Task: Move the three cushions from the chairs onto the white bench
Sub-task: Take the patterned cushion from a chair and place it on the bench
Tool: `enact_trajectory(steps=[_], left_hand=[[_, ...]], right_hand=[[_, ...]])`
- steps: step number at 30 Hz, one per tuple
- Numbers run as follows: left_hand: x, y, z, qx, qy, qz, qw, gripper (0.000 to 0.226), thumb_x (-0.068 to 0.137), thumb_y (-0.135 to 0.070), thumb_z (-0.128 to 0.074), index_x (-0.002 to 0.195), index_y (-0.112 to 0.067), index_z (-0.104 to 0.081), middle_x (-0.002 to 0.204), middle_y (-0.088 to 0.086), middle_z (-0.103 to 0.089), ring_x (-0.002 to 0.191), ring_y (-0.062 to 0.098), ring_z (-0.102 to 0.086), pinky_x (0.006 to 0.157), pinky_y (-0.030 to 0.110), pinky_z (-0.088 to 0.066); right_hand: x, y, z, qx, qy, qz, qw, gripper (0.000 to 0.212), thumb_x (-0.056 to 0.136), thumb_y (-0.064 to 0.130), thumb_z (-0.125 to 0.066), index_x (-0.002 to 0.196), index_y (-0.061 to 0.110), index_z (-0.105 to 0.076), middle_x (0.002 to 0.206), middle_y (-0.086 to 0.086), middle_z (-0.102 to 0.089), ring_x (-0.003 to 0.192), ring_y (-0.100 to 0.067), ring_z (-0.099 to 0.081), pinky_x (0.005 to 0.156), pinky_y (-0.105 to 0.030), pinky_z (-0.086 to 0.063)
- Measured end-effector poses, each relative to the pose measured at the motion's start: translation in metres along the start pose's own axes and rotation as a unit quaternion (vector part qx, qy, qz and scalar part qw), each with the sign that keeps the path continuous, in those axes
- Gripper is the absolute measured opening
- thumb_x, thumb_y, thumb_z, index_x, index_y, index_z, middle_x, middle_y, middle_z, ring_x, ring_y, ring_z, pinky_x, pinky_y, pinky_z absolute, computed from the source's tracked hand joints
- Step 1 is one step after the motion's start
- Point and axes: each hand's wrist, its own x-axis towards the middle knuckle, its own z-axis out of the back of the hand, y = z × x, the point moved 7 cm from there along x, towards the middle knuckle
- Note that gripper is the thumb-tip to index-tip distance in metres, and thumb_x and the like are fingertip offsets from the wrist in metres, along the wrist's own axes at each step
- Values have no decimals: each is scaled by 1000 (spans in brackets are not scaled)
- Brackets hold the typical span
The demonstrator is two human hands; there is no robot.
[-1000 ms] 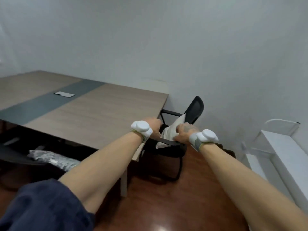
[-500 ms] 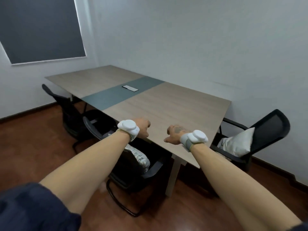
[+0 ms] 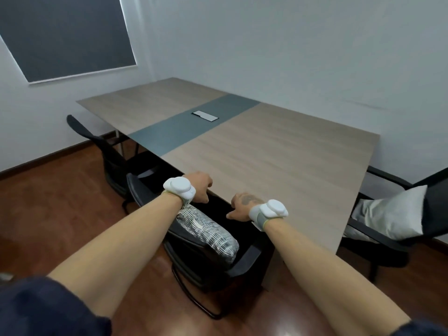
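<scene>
A black-and-white striped cushion (image 3: 208,231) lies on the seat of the near black chair (image 3: 242,260), which is pushed under the table edge. A plain white cushion (image 3: 388,219) leans in a second black chair (image 3: 434,207) at the right end of the table. My left hand (image 3: 200,186) hovers just above the striped cushion's far end, fingers loosely curled and holding nothing. My right hand (image 3: 242,204) hangs beside it over the chair's seat, at the table edge, also holding nothing. The white bench is out of view.
A long wooden table (image 3: 266,154) with a grey middle strip fills the centre, a small white panel (image 3: 204,116) set in the strip. A third black chair (image 3: 106,146) stands further left; no cushion shows on it. The floor is dark red wood, with walls behind and to the left.
My view has swung left, from the right-hand chair to the near one. Both hands left the white cushion and now hang over the striped cushion's chair. The bench has passed out of view.
</scene>
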Motion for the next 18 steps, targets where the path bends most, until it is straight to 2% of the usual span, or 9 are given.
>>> enact_trajectory(steps=[3,9,13,18], left_hand=[[35,9,-26,-9,26,2,1000,47,70,-26,-72,116,-18,-66,111,9,-67,95,30,-66,71,32,-54],[67,28,-78,4,105,-2,994,56,66,-28,-75,121,-24,-63,113,4,-66,95,28,-67,77,37,-58],[88,42,-98,34,130,-17,991,58,68,-26,-77,123,-25,-61,117,7,-62,96,29,-67,74,37,-57],[122,50,-139,79,181,-75,977,61,69,-27,-80,127,-23,-59,121,10,-59,101,31,-65,82,40,-56]], right_hand=[[41,-5,-19,23,34,-2,999,53,88,44,-64,128,11,-57,133,-14,-56,120,-30,-56,95,-32,-48],[82,4,-59,45,87,-1,995,47,85,43,-67,120,12,-60,123,-11,-62,107,-31,-63,90,-37,-54],[104,7,-83,58,100,-13,993,58,85,49,-66,130,14,-54,130,-12,-55,112,-33,-60,91,-38,-53],[132,10,-125,79,130,-52,987,64,83,52,-68,131,15,-52,131,-11,-52,114,-34,-59,91,-41,-53]])
